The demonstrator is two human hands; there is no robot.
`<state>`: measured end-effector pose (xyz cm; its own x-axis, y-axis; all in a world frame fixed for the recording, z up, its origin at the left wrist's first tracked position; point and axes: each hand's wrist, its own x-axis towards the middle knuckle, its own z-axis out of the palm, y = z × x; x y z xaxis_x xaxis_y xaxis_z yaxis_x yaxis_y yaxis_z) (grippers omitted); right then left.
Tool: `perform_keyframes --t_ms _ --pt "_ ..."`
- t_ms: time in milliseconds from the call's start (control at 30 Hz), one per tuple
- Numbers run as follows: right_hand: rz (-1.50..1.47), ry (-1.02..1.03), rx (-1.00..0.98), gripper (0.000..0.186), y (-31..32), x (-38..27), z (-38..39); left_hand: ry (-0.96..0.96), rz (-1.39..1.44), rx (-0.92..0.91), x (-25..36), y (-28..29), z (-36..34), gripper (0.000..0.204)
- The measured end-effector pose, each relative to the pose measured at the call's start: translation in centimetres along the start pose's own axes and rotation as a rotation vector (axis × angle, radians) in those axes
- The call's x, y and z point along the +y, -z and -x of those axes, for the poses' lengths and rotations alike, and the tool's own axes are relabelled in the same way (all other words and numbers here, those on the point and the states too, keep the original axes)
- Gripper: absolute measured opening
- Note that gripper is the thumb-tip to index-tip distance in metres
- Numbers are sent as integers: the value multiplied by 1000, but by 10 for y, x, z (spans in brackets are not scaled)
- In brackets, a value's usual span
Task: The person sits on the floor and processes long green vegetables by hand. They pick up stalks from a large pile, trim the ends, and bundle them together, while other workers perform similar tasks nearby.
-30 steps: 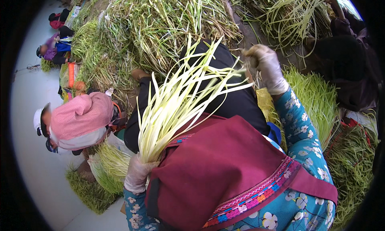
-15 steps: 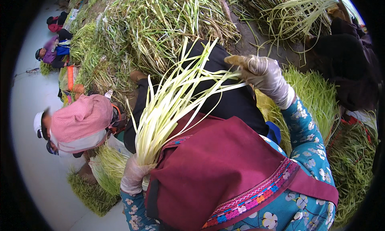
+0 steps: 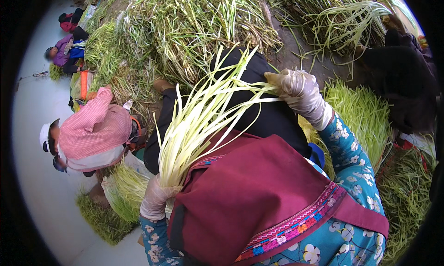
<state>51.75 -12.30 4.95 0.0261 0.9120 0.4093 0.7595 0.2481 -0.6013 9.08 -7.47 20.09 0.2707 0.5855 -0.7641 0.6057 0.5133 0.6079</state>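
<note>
My left hand [image 3: 157, 197], in a thin whitish glove, is closed around the base of a bunch of pale yellow chives [image 3: 196, 127]. The long flat leaves fan upward and to the right across my dark trousers. My gloved right hand [image 3: 301, 94] has its fingers curled in at the far right of the bunch, pinching a few leaf ends. Several leaves stretch between the two hands, while others stick up loosely. Below the bunch lies my maroon apron [image 3: 268, 178] with its embroidered band.
A large heap of green chives [image 3: 185, 30] spreads ahead. Trimmed pale chives [image 3: 358, 111] stand in a pile right of my arm, with darker greens [image 3: 404, 192] below. A person in a pink checked top [image 3: 101, 132] sits close at my left; another person's dark clothing [image 3: 397, 76] is at right.
My right hand has curled in its fingers and dropped slightly at the leaf ends. The left hand keeps its hold. The person at left has shifted an arm upward.
</note>
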Motion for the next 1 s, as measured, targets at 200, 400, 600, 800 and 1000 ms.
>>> perform_keyframes --t_ms 200,400,600,800,1000 --pt "-146 -59 26 23 -7 5 2 -39 85 23 5 -9 0 48" --pt "0 -153 52 12 -15 5 4 7 -118 115 12 -16 8 41" --pt "71 -459 25 27 13 20 -26 -36 -390 171 13 -16 14 38" --pt "-211 -151 80 40 24 -5 -53 -98 -310 162 18 -18 17 36" --pt "408 120 -127 23 -11 -24 -76 -15 -327 200 17 -22 24 35"
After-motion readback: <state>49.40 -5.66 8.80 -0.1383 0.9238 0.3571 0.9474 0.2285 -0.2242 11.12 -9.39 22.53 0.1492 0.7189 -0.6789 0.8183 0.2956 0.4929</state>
